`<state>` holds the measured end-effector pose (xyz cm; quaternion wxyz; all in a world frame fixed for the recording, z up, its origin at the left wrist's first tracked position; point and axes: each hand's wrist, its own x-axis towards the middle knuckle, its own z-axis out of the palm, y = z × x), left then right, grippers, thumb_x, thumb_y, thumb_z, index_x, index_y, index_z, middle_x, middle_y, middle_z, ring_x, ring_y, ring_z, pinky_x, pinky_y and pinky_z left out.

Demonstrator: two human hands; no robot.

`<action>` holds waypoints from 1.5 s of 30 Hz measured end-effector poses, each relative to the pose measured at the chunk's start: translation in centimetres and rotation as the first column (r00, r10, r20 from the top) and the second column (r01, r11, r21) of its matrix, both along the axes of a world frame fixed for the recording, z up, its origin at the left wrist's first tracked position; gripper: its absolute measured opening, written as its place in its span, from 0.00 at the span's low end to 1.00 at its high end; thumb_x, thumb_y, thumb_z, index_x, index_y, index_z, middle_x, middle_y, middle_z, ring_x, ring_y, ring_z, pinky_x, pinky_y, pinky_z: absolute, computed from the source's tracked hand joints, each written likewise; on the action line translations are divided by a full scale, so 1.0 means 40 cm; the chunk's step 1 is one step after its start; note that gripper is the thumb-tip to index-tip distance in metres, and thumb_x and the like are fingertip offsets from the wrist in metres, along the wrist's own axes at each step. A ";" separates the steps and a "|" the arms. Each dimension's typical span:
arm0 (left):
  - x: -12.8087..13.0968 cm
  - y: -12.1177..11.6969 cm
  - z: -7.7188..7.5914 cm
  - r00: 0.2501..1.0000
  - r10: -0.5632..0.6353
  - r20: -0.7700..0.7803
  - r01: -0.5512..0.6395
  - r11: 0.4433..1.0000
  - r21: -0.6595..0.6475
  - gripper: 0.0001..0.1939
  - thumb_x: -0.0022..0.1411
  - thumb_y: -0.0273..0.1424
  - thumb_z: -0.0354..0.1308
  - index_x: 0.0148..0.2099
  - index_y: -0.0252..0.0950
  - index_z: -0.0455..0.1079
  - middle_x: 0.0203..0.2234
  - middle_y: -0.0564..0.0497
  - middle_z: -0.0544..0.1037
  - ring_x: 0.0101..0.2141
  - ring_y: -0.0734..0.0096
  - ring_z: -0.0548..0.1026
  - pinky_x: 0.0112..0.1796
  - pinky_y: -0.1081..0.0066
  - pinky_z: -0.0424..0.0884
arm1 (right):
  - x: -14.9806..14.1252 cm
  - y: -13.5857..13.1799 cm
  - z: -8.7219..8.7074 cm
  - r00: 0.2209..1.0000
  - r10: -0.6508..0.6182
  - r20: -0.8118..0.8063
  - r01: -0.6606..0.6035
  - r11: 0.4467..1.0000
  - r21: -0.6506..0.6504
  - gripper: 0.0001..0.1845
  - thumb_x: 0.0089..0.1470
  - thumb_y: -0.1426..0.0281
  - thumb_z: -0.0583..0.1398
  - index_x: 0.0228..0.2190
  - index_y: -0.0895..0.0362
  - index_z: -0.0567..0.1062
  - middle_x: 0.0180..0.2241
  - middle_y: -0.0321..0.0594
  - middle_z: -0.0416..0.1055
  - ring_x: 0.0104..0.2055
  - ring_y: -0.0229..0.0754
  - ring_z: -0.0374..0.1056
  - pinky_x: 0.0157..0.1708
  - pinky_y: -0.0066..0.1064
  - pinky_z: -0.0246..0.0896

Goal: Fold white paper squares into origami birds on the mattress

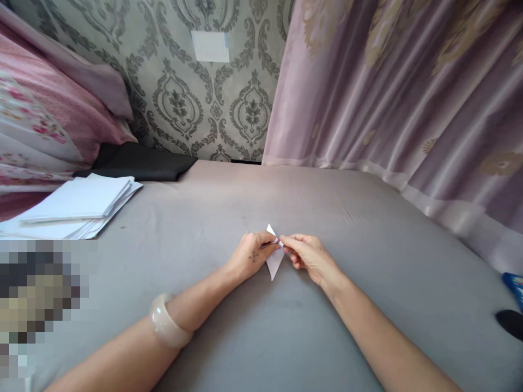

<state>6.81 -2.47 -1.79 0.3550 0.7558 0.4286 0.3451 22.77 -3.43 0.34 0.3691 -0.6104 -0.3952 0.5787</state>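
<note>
A small piece of folded white paper [275,264] is held between both hands, just above or on the grey sheet. Its pointed corners stick out above and below the fingers. My left hand [255,253] pinches it from the left between thumb and fingers. From the right, my right hand [308,253] pinches its edge, with the fingertips of both hands nearly meeting. The folds in the middle are partly hidden by the fingers. A pale bangle [168,322] circles my left wrist.
A stack of white paper [81,198] lies at the left, before a folded black cloth [143,161]. Pink curtains [347,98] hang behind and to the right. A blue item [514,288] and a black object [510,323] sit at the right edge. The lower left is blurred out.
</note>
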 end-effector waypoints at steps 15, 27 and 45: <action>0.004 0.000 0.003 0.999 0.036 -0.011 -0.037 0.998 -0.051 0.11 0.62 0.33 0.54 0.34 0.36 0.77 0.29 0.52 0.80 0.32 0.70 0.75 0.36 0.74 0.68 | 0.002 -0.005 0.009 1.000 -0.016 -0.005 0.016 1.000 0.009 0.09 0.49 0.68 0.63 0.23 0.61 0.73 0.17 0.31 0.67 0.11 0.24 0.49 0.08 0.19 0.39; 0.004 -0.005 0.010 0.998 0.058 0.010 -0.057 0.992 -0.112 0.09 0.61 0.31 0.56 0.36 0.36 0.78 0.32 0.52 0.82 0.34 0.68 0.77 0.36 0.74 0.67 | -0.002 -0.003 0.023 0.988 -0.073 -0.138 0.053 0.987 -0.149 0.09 0.51 0.77 0.59 0.21 0.61 0.69 0.17 0.30 0.64 0.11 0.22 0.46 0.09 0.17 0.35; 0.008 0.003 0.005 0.994 0.111 0.010 -0.108 0.985 -0.135 0.11 0.60 0.32 0.55 0.37 0.35 0.79 0.30 0.51 0.82 0.31 0.68 0.76 0.34 0.74 0.68 | -0.006 0.003 0.006 0.967 -0.113 -0.229 0.066 0.976 -0.205 0.10 0.54 0.76 0.58 0.22 0.61 0.68 0.17 0.29 0.63 0.11 0.21 0.47 0.08 0.16 0.36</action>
